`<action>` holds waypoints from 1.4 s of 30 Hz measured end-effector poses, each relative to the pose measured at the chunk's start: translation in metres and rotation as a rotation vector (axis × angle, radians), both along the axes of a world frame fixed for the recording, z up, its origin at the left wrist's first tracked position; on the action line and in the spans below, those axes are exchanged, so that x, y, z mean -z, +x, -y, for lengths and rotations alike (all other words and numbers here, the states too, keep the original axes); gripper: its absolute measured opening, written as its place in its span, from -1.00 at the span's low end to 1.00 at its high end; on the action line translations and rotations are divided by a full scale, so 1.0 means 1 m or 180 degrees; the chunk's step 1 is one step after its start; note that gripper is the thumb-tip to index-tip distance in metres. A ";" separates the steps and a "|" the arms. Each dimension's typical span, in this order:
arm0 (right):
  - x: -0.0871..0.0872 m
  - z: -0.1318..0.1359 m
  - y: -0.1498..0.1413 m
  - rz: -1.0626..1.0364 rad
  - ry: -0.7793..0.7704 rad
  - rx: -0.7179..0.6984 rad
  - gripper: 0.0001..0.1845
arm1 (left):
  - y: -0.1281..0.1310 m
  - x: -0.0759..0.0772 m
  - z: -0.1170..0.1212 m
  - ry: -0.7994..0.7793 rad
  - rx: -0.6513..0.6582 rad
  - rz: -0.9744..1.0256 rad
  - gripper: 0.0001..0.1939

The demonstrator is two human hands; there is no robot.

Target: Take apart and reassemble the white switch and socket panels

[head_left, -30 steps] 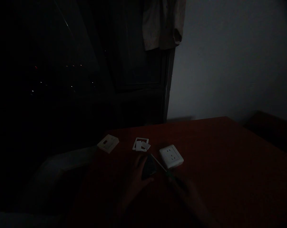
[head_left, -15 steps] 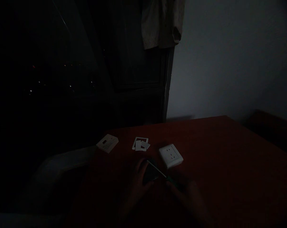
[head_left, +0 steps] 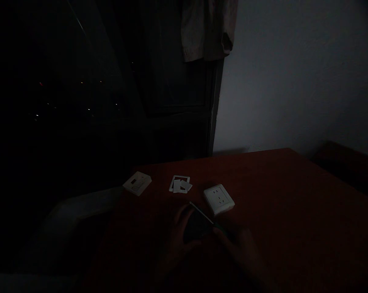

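The light is very dim. My left hand is closed around a dark, blocky part whose kind I cannot make out. My right hand grips a screwdriver by its green handle, and the pale shaft points up and left across the far side of the dark part. Whether the shaft touches that part I cannot tell. Just beyond my hands lies a white wall socket, face up. Farther off is a white frame with two small white plates lying on it.
A white box-like piece rests at the left edge of the reddish-brown table. Behind the table are a dark window and a pale wall. Cloth hangs above, by the window frame.
The dark part has turned in my left hand and shows a larger face. The screwdriver's tip has shifted slightly upward. The white pieces on the table have stayed in place.
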State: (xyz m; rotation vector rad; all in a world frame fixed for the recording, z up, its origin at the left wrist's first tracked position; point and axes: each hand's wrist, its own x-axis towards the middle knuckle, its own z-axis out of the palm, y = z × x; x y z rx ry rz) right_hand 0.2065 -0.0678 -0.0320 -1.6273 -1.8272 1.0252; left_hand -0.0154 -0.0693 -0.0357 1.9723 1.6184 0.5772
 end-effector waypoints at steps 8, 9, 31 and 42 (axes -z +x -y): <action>0.006 -0.007 -0.003 -0.0761 -0.0158 0.0084 -0.49 | -0.009 0.001 0.003 0.0044 -0.0126 0.0047 -0.29; 0.007 -0.007 -0.003 -0.0835 -0.0132 0.0068 -0.52 | -0.011 0.002 0.003 0.0054 -0.0143 0.0066 -0.31; 0.020 -0.007 0.000 -0.0873 -0.0150 -0.0006 -0.54 | -0.048 0.012 -0.008 0.0561 -0.0611 -0.0372 -0.58; 0.019 -0.005 -0.002 -0.0949 -0.0067 -0.0039 -0.58 | -0.043 0.006 -0.008 0.0502 -0.0413 -0.0266 -0.57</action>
